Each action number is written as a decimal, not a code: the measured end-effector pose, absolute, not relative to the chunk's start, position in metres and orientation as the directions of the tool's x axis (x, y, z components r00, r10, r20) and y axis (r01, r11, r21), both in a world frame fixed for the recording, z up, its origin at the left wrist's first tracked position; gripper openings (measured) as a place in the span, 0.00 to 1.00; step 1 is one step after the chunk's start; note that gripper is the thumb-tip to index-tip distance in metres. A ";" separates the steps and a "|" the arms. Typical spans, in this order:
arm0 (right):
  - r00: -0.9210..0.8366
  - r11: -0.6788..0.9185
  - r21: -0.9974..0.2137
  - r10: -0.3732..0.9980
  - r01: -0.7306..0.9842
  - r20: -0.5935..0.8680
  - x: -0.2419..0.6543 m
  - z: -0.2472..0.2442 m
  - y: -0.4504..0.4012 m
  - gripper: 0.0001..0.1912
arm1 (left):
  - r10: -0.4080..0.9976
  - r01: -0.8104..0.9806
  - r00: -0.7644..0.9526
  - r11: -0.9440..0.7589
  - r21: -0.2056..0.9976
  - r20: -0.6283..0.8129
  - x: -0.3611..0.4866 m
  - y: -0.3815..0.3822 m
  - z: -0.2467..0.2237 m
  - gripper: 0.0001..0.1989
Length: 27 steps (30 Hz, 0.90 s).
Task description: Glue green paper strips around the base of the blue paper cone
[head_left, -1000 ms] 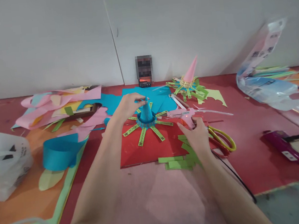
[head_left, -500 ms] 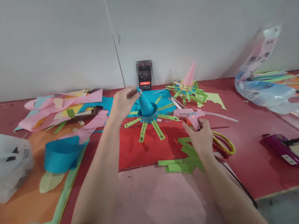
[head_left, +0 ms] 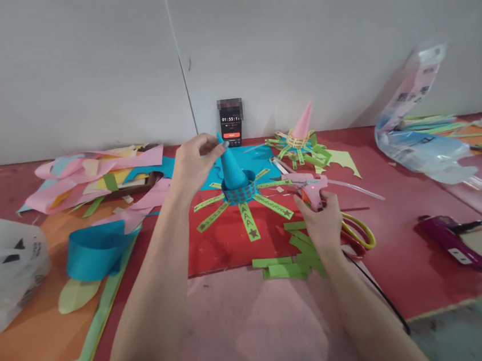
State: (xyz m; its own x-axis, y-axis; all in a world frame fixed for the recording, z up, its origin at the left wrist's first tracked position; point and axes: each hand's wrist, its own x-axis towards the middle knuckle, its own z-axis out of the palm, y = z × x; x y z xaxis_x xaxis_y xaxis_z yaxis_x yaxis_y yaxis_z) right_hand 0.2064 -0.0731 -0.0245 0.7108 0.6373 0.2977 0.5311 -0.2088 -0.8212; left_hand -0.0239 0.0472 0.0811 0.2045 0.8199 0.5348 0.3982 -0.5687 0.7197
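My left hand (head_left: 198, 161) pinches the blue paper cone hat (head_left: 232, 169) near its tip. The cone stands upright inside a patterned blue paper ring (head_left: 241, 193), and several green strips with drawn stars and letters spread out from that ring. In my right hand (head_left: 323, 216) is a pink hot glue gun (head_left: 311, 188), its nozzle pointing left toward the strips and a clear glue stick jutting from its back. A small red light shows on the gun. Below the hat lies a red sheet (head_left: 222, 251), with loose green paper strips (head_left: 291, 268) at its front right.
A pink cone hat (head_left: 303, 125) stands behind on the right, and a phone (head_left: 230, 125) leans on the wall. Yellow-handled scissors (head_left: 360, 231) lie by my right wrist. A blue paper loop (head_left: 96, 253) and plastic bag (head_left: 7, 268) sit left; a purple device (head_left: 452, 241) lies right.
The blue cone hat has turned, so its green strips point in other directions, one now straight toward me. My right hand keeps the glue gun in nearly the same place.
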 end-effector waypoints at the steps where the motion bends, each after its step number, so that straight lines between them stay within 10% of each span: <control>1: 0.714 -0.210 -0.824 0.635 0.527 0.295 0.206 -0.024 -0.073 0.32 | 0.818 0.402 0.202 -0.571 0.716 0.539 -0.024 0.047 0.081 0.10; 27: 0.820 -0.202 -0.899 0.522 0.389 0.238 0.211 -0.015 -0.072 0.28 | 0.778 0.510 0.082 -0.569 0.645 0.623 -0.021 0.042 0.083 0.06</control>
